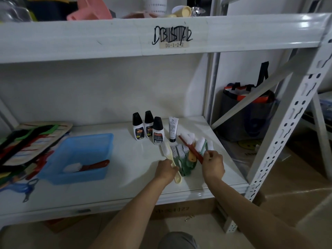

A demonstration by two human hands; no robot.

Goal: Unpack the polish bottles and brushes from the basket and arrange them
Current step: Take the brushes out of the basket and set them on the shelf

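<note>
Three black-capped polish bottles and a white tube stand upright at the back of the white shelf. In front of them lie several white-bristled brushes with green handles. My left hand grips a cream-handled brush by its handle. My right hand pinches the handle of a red brush lying across the pile. One more red brush lies inside the blue basket to the left.
Colourful flat mats and a blue clip lie at the shelf's left end. The perforated shelf upright stands on the right, with a dark bag behind it. The upper shelf overhangs.
</note>
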